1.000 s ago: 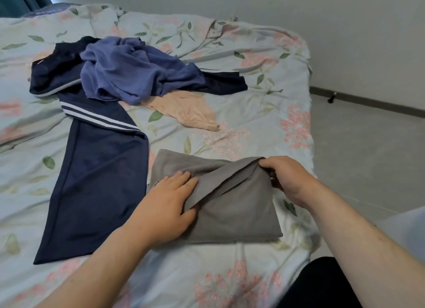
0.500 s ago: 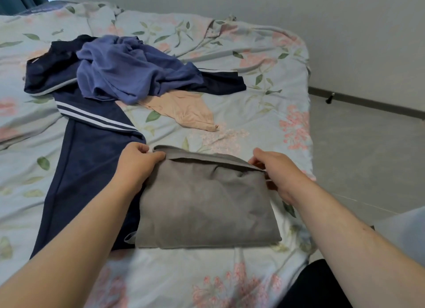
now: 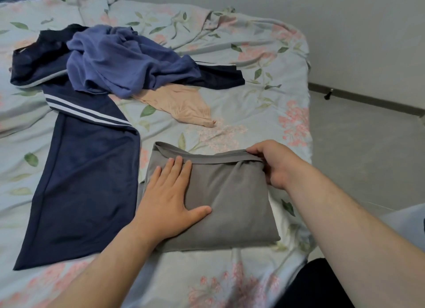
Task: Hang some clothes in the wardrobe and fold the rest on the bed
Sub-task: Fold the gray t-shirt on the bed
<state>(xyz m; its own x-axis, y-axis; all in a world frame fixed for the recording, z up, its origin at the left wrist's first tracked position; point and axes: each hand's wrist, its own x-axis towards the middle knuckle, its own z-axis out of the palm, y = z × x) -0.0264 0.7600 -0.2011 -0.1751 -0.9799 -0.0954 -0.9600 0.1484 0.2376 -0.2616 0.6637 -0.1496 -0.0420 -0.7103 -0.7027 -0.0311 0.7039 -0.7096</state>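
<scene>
So the folded grey garment [image 3: 227,202] sits near the bed's [image 3: 264,54] right edge, toward the near end. The left hand [image 3: 170,199] lies flat on its left half, fingers straight and a bit spread, thumb out to the side, just pressing down. The right hand [image 3: 273,163] is at the far right corner of the fold, fingers curled, pinching the band edge there. Left of it, a navy piece with white stripes [image 3: 80,169] is spread out long. Further back toward the middle there's a crumpled blue top [image 3: 128,64] piled on the navy stuff, with a beige garment [image 3: 181,103] poking out from under it.
</scene>
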